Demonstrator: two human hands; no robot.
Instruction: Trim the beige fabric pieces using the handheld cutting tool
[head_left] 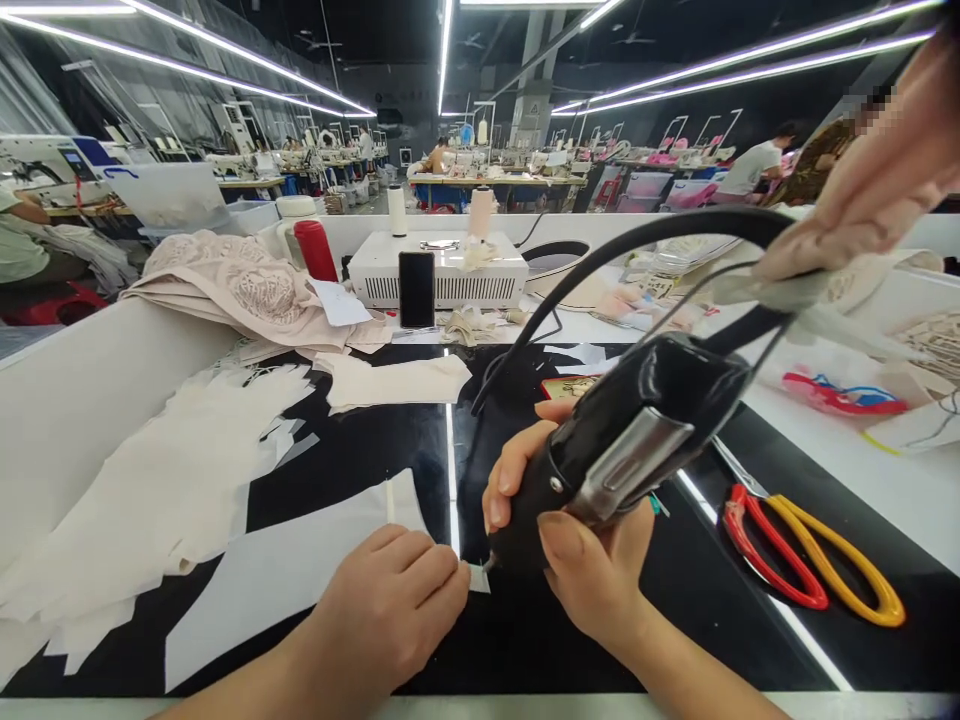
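Observation:
My right hand is wrapped round a black hand tool with a metal lever and a thick black cable. The tool's lower tip is beside a small white piece, whose other end is pinched in my left hand. Under and behind my left hand lies a large white panel with a narrow cream strip near its upper end. Farther back on the black tabletop rests a cream fabric piece.
Cut white pieces are heaped at the left. Scissors with red and yellow handles lie at the right. Behind are folded lace garments, a phone, a white box and thread cones. A blurred pinkish shape fills the upper right.

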